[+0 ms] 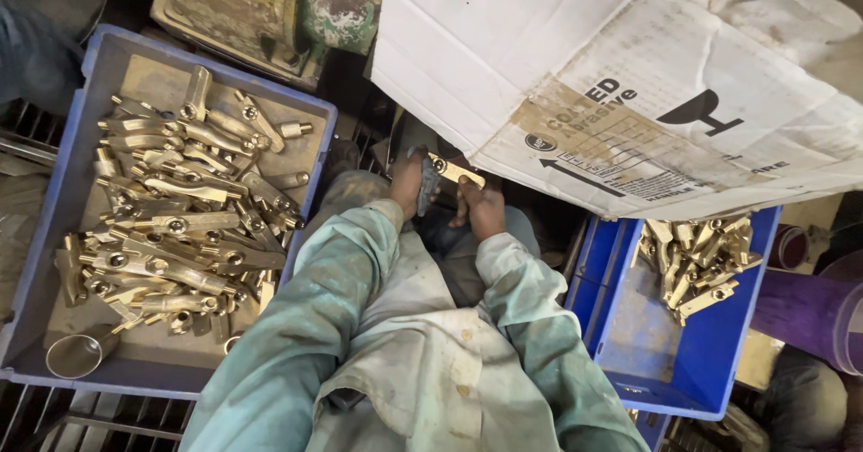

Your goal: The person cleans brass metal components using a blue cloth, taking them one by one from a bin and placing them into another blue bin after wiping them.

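Observation:
My left hand (409,182) and my right hand (481,205) meet just below a cardboard sheet, over my lap. Together they hold a small brass lever-shaped part (454,171); the right hand grips it from below and the left hand's fingers close on its left end, next to a dark grey piece (426,187). My pale green sleeves (342,281) run down to the bottom of the view. A blue crate (90,84) on my left holds several similar brass parts (180,209).
A second blue crate (683,362) on my right holds a smaller heap of brass parts (697,259). A torn white cardboard sheet (611,75) overhangs it. A worn yellow-green machine (288,12) stands at the top. A metal cup (76,353) lies in the left crate.

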